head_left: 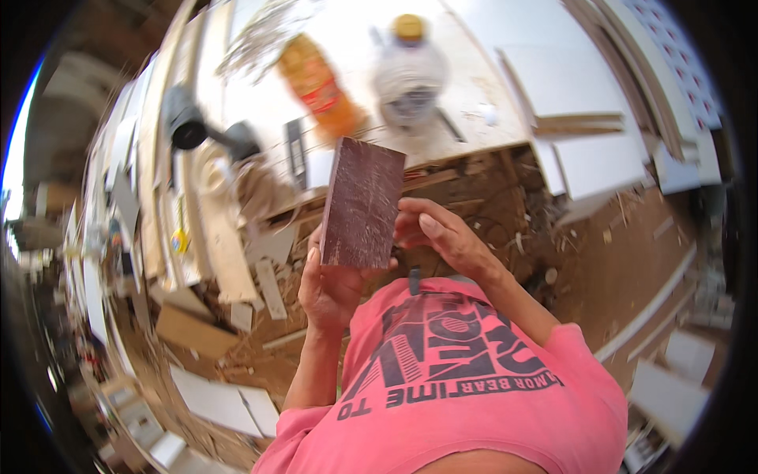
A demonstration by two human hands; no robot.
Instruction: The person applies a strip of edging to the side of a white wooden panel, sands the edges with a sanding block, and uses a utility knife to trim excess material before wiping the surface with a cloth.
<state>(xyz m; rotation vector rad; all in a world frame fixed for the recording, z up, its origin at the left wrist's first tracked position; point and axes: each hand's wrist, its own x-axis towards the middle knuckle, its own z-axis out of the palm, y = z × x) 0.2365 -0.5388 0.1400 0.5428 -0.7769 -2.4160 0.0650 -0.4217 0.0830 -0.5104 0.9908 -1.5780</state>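
Note:
A flat, dark reddish-brown rectangular block [363, 207], its face scuffed with pale marks, is held up in front of my pink shirt. My left hand [330, 288] grips its lower end, thumb along the left edge and fingers behind it. At the block's right edge is my right hand [442, 233], fingers loosely bent and apart; whether the fingertips touch the edge I cannot tell. Beyond the block, on the pale worktable [260, 103], stand a bottle of orange liquid [322, 87] and a clear, yellow-capped jar [410, 79], both blurred.
A dark cordless power tool [189, 122] lies on the table's left part, near long wooden strips [162, 158]. White panels [604, 166] are stacked at the right. Offcuts, including a brown board piece [193, 330], and wood scraps litter the brown floor [568, 253].

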